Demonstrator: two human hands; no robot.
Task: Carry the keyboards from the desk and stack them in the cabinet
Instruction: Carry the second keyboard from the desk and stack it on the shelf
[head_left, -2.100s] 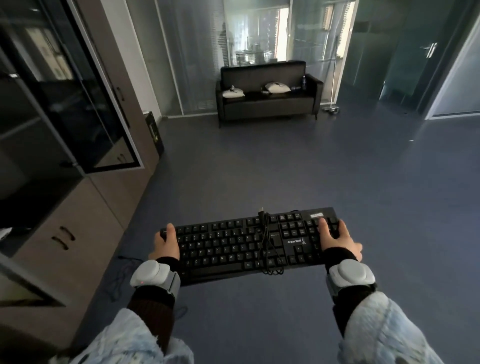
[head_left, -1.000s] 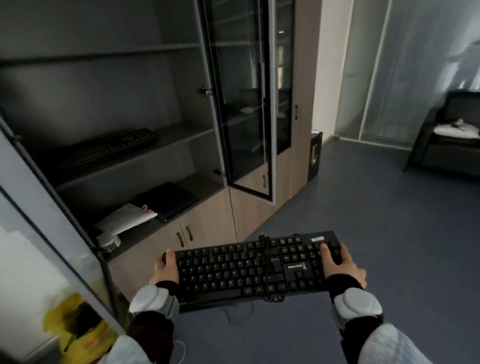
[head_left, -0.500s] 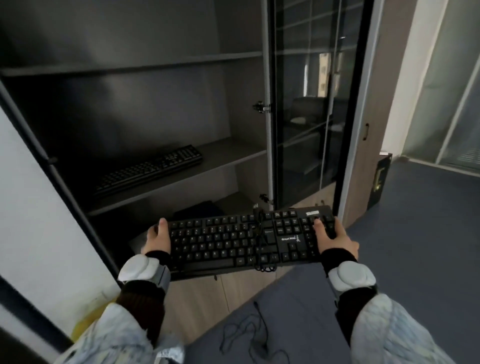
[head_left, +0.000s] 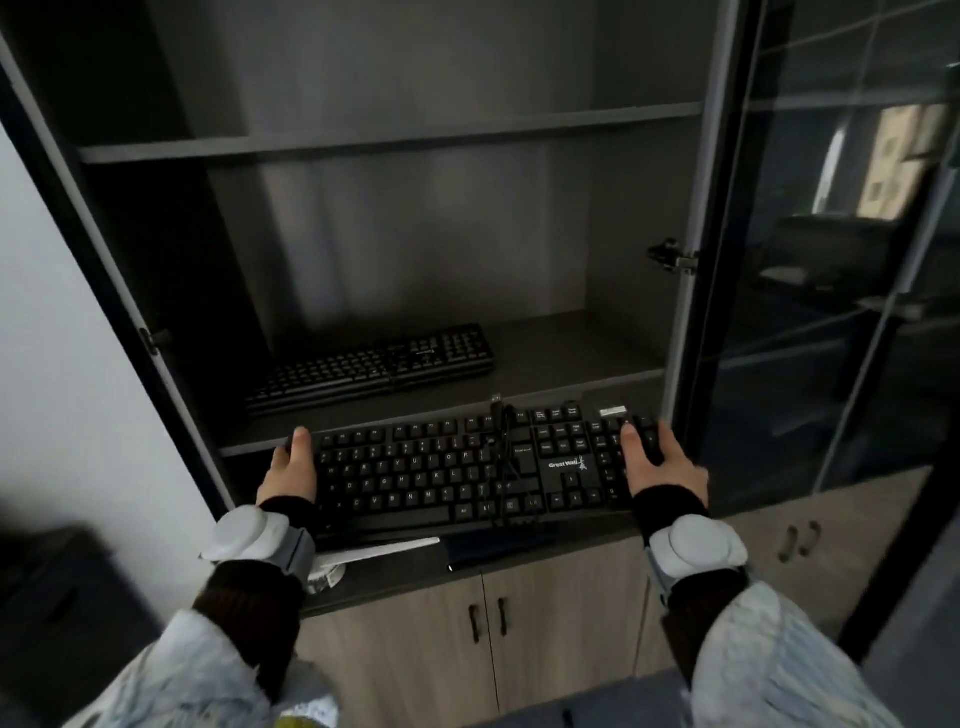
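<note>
I hold a black keyboard (head_left: 457, 470) level in front of the open cabinet (head_left: 363, 140), its cable coiled over the keys. My left hand (head_left: 290, 470) grips its left end, thumb on top. My right hand (head_left: 657, 462) grips its right end, thumb on the number pad. The keyboard's far edge is level with the front lip of the middle shelf (head_left: 571, 358). A second black keyboard (head_left: 374, 366) lies on that shelf, towards the left and back.
An open glass door (head_left: 831, 260) stands at the right, another door edge (head_left: 93, 234) at the left. Below the held keyboard a lower ledge (head_left: 545, 551) bears white paper (head_left: 379, 551) and a dark flat item. Wooden cupboard doors (head_left: 519, 623) lie underneath.
I have turned from the room to face the cabinet and come close. The keyboard, still held at both ends, now reaches the front edge of the middle shelf.
</note>
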